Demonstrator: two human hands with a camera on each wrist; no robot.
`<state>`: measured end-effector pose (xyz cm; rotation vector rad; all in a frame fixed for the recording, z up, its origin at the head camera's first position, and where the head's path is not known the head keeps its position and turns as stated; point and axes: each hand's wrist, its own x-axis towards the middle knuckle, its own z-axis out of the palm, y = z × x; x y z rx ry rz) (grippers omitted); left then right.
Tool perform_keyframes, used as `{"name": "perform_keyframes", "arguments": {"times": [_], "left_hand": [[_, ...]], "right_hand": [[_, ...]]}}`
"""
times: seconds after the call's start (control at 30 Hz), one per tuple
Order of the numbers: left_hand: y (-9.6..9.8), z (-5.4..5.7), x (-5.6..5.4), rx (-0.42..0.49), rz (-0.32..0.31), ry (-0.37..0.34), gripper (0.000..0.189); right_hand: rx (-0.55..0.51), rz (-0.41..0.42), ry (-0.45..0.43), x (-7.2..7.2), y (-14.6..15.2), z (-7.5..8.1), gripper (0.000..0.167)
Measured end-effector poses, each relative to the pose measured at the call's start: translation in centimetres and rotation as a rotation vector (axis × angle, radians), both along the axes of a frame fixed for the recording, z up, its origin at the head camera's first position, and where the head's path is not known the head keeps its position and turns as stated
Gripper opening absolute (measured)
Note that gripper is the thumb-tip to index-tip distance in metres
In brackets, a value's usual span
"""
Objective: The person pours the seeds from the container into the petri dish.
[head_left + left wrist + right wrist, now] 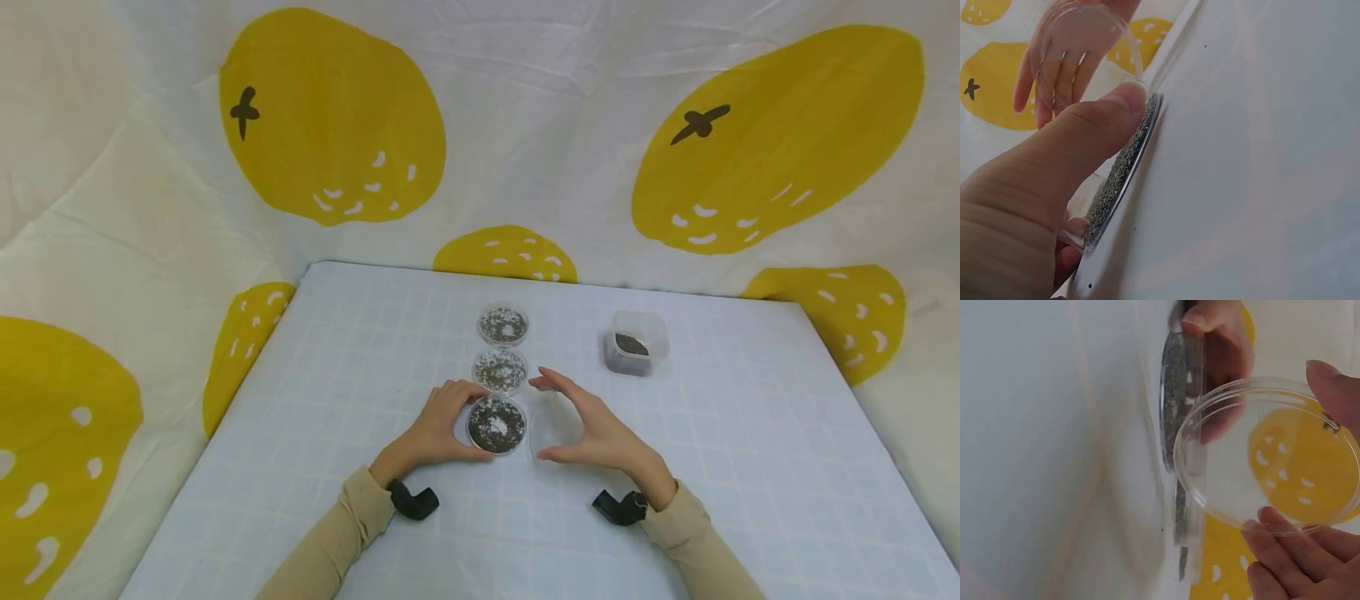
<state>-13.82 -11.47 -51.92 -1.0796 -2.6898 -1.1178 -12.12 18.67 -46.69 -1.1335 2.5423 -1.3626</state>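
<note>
My left hand point(437, 423) grips the nearest petri dish point(497, 425) by its sides, thumb at the near edge and fingers behind. Dark, seed-like grains point(1116, 181) fill this dish, with white bits on top in the head view. To its right, my right hand point(600, 429) holds a clear round lid point(1229, 481) by its rim between thumb and fingers. The lid is tilted and raised off the table beside the dish. Two more petri dishes stand in a line behind: a middle one point(500, 369) and a far one point(503, 323), both with dark and white contents.
A small clear plastic tub point(657, 333) with dark grains point(632, 344) stands at the back right of the table. A pale checked cloth point(360, 350) covers the table. Behind it hangs a white curtain point(525, 150) printed with yellow fruit.
</note>
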Motion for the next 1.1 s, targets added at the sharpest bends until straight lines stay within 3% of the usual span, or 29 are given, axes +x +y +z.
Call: {"name": "perform_keyframes", "arguments": {"times": [0.1,0.3,0.8,1.1], "left_hand": [[0.0,0.0,0.0,-0.008,0.006,-0.007,0.091],[0.1,0.1,0.0,-0.004,-0.002,0.003,0.091],[0.0,-0.4,0.0,0.031,-0.021,0.056,0.091],[0.0,-0.4,0.0,0.023,-0.017,0.062,0.090]], "right_hand": [[-0.023,0.014,0.009,-0.1,-1.1,0.8,0.110],[-0.059,0.059,0.038,-0.8,-2.8,0.6,0.107],[-0.007,0.104,0.048,-1.7,-6.3,-1.4,0.102],[-0.095,0.145,0.097,-1.8,-7.0,-3.0,0.098]]}}
